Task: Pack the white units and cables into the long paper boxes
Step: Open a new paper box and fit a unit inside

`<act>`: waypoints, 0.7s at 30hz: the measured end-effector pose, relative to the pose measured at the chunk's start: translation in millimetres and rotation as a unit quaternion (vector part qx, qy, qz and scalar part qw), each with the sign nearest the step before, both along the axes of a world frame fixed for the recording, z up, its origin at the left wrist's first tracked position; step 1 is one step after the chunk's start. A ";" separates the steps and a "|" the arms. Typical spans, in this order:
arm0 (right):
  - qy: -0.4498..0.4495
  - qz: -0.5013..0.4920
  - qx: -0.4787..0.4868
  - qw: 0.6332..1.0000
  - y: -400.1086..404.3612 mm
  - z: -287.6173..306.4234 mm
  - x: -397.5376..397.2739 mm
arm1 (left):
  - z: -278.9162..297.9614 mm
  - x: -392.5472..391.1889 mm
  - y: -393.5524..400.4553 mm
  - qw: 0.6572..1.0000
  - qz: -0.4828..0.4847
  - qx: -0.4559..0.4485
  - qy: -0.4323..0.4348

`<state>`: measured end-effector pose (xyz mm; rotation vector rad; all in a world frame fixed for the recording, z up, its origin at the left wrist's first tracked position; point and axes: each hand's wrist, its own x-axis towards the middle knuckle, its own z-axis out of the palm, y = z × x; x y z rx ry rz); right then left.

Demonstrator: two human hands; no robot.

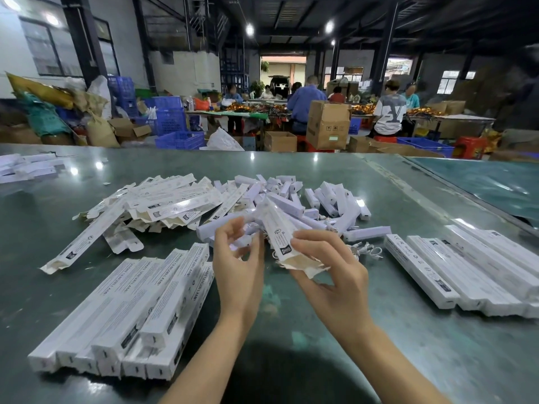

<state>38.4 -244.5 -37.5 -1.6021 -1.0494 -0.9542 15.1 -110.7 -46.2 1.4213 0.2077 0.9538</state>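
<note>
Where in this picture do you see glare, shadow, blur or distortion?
Head view: ceiling lamps glare as bright spots on the glossy table; a dark shadow lies on it between the forearms; the left hand and the box are slightly motion-blurred; the wide lens bends the table's edge and the pillars.

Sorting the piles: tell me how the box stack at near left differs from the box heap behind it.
The near-left stack holds closed, squared-up boxes lying side by side in one direction; the far heap holds flat boxes with open end flaps, strewn crosswise. Both are long white printed boxes on the green table.
</note>
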 end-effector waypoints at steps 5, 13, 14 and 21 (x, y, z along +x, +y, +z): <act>0.006 -0.003 -0.021 1.000 -0.7 -8.0 4.6 | 4.0 6.2 0.7 0.944 -0.260 -0.156 0.128; 0.065 -0.050 -0.220 0.972 -2.2 -10.8 14.4 | -7.9 12.7 4.9 0.957 -0.194 -0.201 0.078; 0.092 -0.065 -0.245 0.963 -5.3 -11.8 16.9 | -8.9 13.0 6.9 0.968 -0.160 -0.182 0.071; 0.284 -0.205 -0.186 0.918 -22.1 -29.5 44.2 | -18.4 11.2 15.9 0.996 -0.017 -0.016 0.085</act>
